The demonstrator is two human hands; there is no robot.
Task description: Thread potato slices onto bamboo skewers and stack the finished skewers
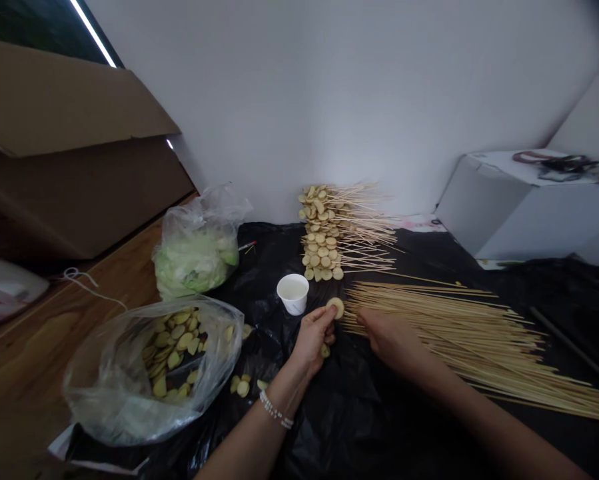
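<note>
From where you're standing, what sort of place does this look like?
Probably a makeshift food-prep room for a skewer stall, not a proper kitchen: loose bamboo skewers lie in a big pile, finished skewers of potato slices are stacked by the wall, and bagged sliced potatoes sit on a black plastic sheet.

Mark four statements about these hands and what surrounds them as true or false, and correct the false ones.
1. The left hand pinches a round potato slice. True.
2. The right hand is holding a cup. False: the white paper cup stands on the black plastic sheet, and the right hand is at the loose bamboo skewers.
3. A beaded bracelet circles the left wrist. True.
4. The loaded skewers are inside a bag. False: they are stacked by the wall, while the clear plastic bag holds loose slices.
</note>
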